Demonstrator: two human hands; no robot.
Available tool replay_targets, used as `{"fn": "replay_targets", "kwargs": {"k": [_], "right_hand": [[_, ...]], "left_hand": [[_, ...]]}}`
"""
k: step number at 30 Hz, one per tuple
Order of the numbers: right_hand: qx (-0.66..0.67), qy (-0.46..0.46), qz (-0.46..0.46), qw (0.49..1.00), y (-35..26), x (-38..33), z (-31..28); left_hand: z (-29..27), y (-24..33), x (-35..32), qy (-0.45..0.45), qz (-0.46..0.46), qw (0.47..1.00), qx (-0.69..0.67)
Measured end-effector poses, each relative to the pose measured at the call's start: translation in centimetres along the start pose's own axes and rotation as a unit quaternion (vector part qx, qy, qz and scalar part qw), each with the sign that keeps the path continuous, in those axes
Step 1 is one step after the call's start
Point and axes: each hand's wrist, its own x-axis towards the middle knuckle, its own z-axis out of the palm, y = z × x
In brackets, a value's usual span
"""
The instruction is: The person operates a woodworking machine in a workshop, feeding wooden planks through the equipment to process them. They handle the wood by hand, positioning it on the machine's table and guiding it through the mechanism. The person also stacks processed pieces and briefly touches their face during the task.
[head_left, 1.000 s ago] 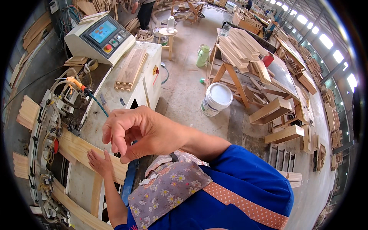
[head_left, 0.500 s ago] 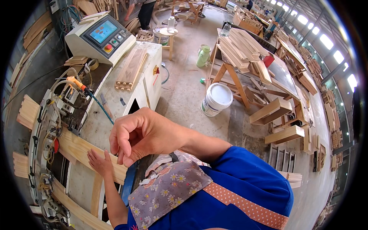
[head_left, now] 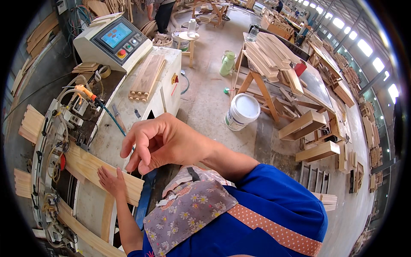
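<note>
My left hand [head_left: 112,182] lies flat, fingers stretched out, on a pale wooden board [head_left: 87,165]. The board's far end runs in under the clamp frame of a white woodworking machine [head_left: 165,98]. Its near end sticks out over the machine's edge, beside a blue metal part [head_left: 147,192]. My right hand [head_left: 154,143] hangs in the air above the board's near end, apart from it. Its fingers are loosely curled toward the thumb, and nothing shows in them. A second wooden board [head_left: 85,229] lies further down on the machine.
An angled control panel [head_left: 115,36] tops the machine, with wooden strips [head_left: 147,77] near it. Hoses and an orange-handled air gun [head_left: 85,92] sit by the clamps. Right are a white bucket [head_left: 243,111], a green flask [head_left: 227,63] and a bench stacked with boards [head_left: 269,53]. Someone stands behind [head_left: 165,15].
My right hand has risen slightly and shifted a little left, its fingers loosening, so more of the board's near end shows. My left hand stays put on the board.
</note>
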Motion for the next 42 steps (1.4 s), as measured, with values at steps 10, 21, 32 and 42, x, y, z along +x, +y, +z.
{"fn": "replay_targets", "kwargs": {"k": [10,21,32,42], "right_hand": [[-0.024,0.019,-0.039,0.999,0.7,0.2,-1.0],[-0.058,0.054,-0.059,0.995,0.8,0.2,-1.4],[-0.057,0.108,-0.054,0.991,0.6,0.2,-2.3],[-0.005,0.140,-0.123,0.983,0.6,-0.1,-5.6]], "left_hand": [[0.3,-0.1,-0.1,0.008,0.007,1.000,0.005],[0.3,-0.3,-0.1,0.008,0.009,1.000,-0.003],[0.1,0.3,0.0,-0.004,0.007,1.000,-0.009],[1.5,-0.3,0.3,0.006,0.005,0.998,-0.066]]}}
